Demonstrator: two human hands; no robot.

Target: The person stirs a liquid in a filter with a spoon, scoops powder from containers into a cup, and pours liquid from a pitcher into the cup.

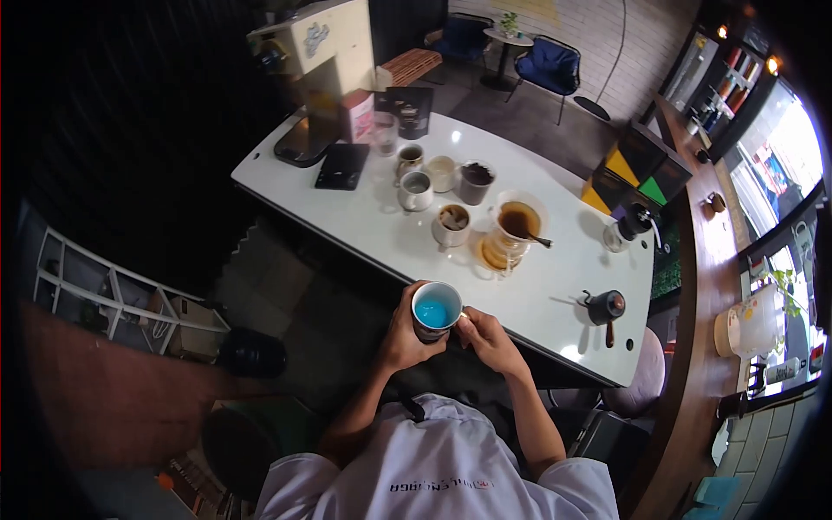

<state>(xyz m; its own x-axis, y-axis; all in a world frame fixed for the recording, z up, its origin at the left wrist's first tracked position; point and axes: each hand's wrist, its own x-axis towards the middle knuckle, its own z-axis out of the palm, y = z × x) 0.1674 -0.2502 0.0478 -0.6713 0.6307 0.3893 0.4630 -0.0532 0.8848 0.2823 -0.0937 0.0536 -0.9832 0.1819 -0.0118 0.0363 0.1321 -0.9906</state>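
My left hand [406, 340] is wrapped around the side of a mug [436, 309] with a blue inside, and my right hand [487, 341] grips its handle. The mug is held upright near the front edge of the white table [555, 295]. Beyond it stands a glass dripper [520, 217] with brown liquid and a dark-handled spoon [542, 243] in it, over a glass carafe [501, 254]. A white cup [451, 227] with brown contents is to its left. Behind are a light cup [416, 192], a glass [441, 176] and a container of dark contents [476, 182].
A small black kettle [605, 307] and a hand grinder [631, 227] stand on the table's right. A black flat pad [341, 166], a pink-and-white box [358, 117] and a dark pouch [409, 111] are at the far left. A wooden counter [685, 347] runs along the right.
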